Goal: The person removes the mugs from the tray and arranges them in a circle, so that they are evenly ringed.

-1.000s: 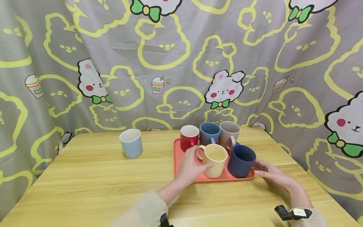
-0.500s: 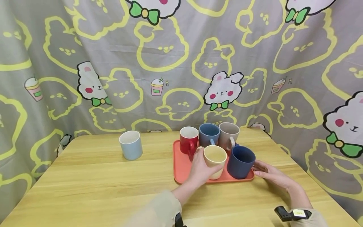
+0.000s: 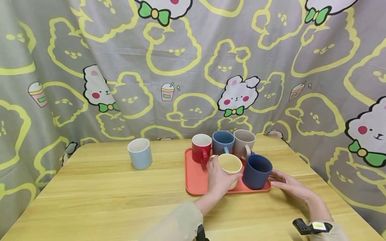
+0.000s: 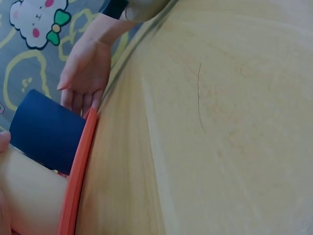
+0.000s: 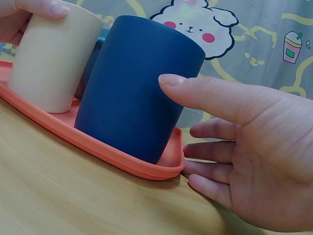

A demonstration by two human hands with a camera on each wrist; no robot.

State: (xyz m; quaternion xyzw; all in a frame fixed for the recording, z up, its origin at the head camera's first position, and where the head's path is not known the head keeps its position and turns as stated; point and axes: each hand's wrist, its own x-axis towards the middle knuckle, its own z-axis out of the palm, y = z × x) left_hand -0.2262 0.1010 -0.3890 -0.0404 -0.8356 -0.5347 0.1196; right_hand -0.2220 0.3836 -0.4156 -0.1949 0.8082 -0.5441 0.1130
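In the head view my left hand [image 3: 218, 179] holds the pale yellow mug [image 3: 230, 163] from its left side, thumb across the front. The mug's handle is mostly hidden by that hand. It stands upright on an orange-red tray [image 3: 194, 182]. Just right of it on the tray is a navy mug [image 3: 256, 174]. My right hand [image 3: 291, 186] lies at the tray's right front corner. In the right wrist view its fingers [image 5: 215, 152] are extended by the tray corner and its thumb is up beside the navy mug [image 5: 139, 88].
Behind the yellow mug, a red mug [image 3: 200, 149], a blue mug [image 3: 223, 142] and a grey-beige mug [image 3: 243, 142] stand on the tray. A light blue cup [image 3: 140, 154] is apart on the wooden table [image 3: 120, 197], to the left. A patterned curtain [image 3: 181, 83] hangs behind.
My left hand has moved to the right, from beside the yellow mug's handle to further round its body. The yellow mug has stayed nearly in place. My right hand has not moved.
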